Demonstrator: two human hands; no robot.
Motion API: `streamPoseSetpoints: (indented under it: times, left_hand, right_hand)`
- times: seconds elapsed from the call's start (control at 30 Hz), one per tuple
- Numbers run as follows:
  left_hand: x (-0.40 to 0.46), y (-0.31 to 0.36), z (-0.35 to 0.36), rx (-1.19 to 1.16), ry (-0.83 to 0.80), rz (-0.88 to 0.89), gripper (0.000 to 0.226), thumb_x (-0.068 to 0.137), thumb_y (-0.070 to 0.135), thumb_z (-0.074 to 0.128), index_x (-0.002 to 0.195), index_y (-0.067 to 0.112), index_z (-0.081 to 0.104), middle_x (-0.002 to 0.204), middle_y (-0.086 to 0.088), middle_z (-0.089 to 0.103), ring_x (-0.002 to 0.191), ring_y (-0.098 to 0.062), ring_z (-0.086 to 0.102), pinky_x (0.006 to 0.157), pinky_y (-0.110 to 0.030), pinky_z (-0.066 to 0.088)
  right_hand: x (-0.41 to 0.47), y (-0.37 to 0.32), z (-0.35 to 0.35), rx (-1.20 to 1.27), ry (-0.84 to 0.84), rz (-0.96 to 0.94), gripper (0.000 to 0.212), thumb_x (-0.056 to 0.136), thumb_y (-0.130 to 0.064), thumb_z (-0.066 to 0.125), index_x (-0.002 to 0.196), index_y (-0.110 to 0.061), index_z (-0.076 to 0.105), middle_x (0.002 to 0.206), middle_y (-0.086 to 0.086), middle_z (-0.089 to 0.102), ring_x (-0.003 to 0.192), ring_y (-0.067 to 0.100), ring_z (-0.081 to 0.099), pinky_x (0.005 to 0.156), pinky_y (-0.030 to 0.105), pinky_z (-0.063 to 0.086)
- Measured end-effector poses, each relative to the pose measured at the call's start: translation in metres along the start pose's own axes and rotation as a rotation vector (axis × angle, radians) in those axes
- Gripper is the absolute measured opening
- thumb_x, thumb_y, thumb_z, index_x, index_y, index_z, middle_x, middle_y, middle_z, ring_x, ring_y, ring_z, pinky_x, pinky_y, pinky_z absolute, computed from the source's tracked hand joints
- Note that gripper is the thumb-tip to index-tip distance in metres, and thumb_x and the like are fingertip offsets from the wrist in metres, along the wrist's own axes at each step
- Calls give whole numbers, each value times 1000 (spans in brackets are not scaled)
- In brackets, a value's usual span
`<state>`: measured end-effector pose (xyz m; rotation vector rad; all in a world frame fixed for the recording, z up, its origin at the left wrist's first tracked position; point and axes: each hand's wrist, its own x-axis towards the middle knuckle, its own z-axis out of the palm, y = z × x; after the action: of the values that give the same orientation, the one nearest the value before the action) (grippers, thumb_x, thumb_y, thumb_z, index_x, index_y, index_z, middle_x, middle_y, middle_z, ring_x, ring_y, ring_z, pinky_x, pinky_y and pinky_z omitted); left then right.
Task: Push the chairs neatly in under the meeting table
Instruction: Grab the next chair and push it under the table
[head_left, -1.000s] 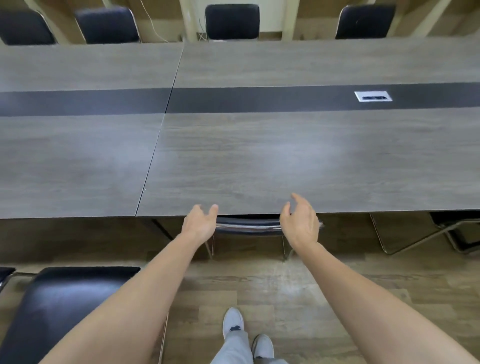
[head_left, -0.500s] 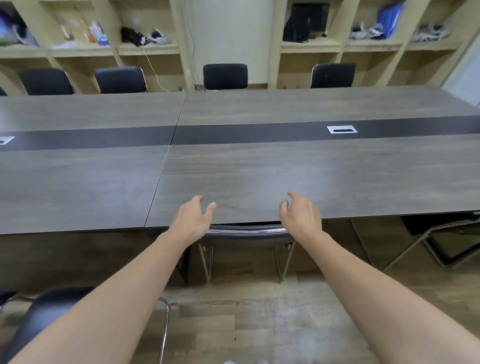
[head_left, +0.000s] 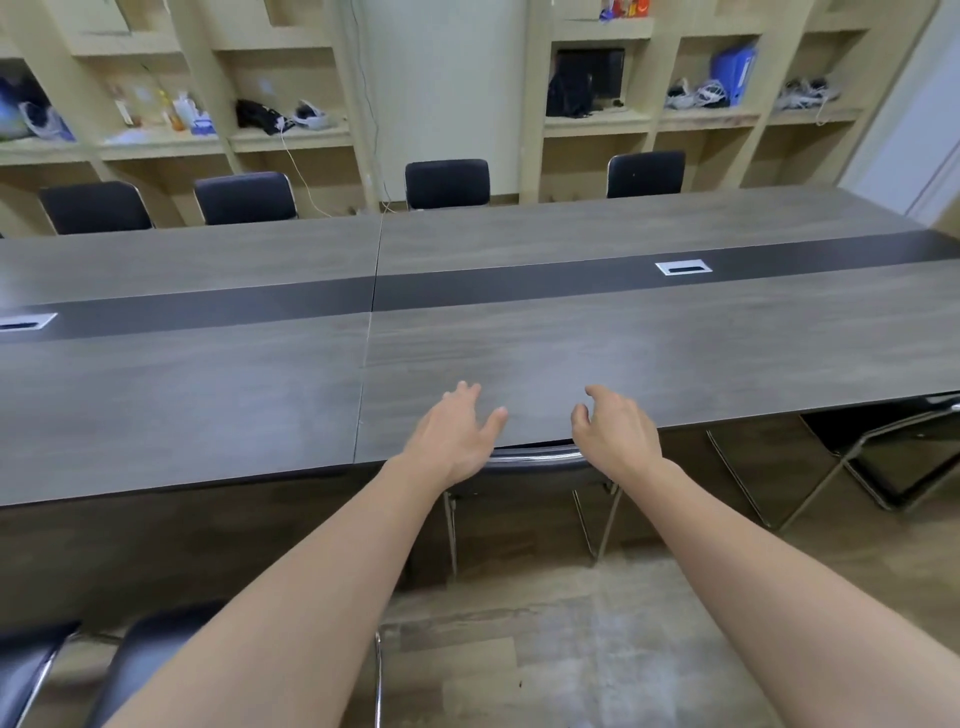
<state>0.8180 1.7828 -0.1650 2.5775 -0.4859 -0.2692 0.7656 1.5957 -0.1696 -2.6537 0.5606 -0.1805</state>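
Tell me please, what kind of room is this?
Most likely an office meeting room: a long grey table with cable ports in its dark middle strip, black chairs along its far side, and wall shelves holding folders and cables.

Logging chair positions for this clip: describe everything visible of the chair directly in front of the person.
The chair is pushed in under the meeting table, so only its rear shows: a dark padded backrest with a chrome top rail and thin chrome legs on the wood-look floor. It stands upright. The left hand and right hand hover over its backrest corners; contact cannot be confirmed.
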Motion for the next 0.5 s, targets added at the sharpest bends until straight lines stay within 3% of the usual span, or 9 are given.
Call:
streamPoseSetpoints:
  times: [0.23,0.5]
  left_hand:
    - [-40,-39,-34,19,3,33,65,103,52,35,157,18,23,165,-2,15,152,-23,13,120,-41,18]
    - [-85,-64,-48,0,-11,53,64,103,53,34,156,18,26,165,-3,17,152,-24,15,121,-42,20]
  right_hand:
    - [-45,-53,21,-16,56,-2,36,102,-29,36,129,-12,52,114,11,65,96,25,63,75,32,47]
    - [-92,-77,19,-47,93,-17,36,103,-33,34,123,-12,56,114,8,65,99,25,64,80,33,50]
